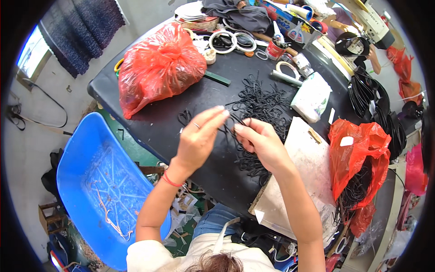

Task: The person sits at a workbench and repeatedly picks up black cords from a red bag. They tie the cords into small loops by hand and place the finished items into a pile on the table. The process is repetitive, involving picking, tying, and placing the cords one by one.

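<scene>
Over the black table my two hands face each other with a thin black cord (232, 119) looped between their fingertips. The fingers of my left hand (199, 138) are pressed together, their tips at one side of the cord. My right hand (263, 141) pinches the cord between thumb and fingers. Behind and beside it spreads a tangled heap of black cord loops (260, 97). A small separate cord loop (184, 118) lies left of my left hand. Under my right forearm is a pale flat board (297, 181).
A full red plastic bag (163, 68) stands at the far left of the table (167, 129). Another red bag (358, 140) with black strands is at the right. Tape rolls (223, 41) and a white packet (312, 97) lie behind. A blue tub (108, 190) stands left; another person (342, 20) sits far right.
</scene>
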`<state>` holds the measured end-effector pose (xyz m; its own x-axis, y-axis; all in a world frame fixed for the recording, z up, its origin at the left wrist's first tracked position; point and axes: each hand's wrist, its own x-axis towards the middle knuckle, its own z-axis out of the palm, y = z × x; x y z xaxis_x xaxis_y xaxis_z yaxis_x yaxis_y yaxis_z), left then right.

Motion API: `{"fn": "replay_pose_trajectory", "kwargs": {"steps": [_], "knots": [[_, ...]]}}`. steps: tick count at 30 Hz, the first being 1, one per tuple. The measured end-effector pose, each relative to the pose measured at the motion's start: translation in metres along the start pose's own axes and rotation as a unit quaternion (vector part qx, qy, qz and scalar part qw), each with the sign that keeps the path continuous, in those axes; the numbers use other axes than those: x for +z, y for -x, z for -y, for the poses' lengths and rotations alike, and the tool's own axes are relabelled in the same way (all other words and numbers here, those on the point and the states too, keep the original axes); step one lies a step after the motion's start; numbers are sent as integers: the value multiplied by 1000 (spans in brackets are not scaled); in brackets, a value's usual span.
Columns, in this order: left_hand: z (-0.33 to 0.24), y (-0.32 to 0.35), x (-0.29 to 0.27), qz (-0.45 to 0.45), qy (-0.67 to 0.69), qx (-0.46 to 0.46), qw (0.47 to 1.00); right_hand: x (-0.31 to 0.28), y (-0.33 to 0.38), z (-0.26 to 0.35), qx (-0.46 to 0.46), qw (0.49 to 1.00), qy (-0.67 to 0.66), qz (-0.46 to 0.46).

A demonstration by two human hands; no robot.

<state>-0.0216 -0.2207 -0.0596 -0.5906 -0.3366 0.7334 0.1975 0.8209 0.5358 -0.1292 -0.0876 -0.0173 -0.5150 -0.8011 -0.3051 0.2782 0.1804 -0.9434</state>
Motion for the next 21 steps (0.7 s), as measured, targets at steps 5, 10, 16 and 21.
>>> {"fn": "replay_pose_trajectory", "kwargs": {"steps": [5, 10, 16, 21], "knots": [[55, -2, -47, 110, -198, -12, 974, 45, -60, -20, 48, 995, 89, 22], [35, 0, -65, 142, -218, -66, 963, 42, -42, -31, -78, 973, 199, -91], [-11, 11, -38, 61, -229, -90, 967, 33, 7, -32, -194, 946, 215, -148], [-52, 25, -6, 16, 323, -405, 855, 22, 26, -34, -453, 742, 465, -166]]}}
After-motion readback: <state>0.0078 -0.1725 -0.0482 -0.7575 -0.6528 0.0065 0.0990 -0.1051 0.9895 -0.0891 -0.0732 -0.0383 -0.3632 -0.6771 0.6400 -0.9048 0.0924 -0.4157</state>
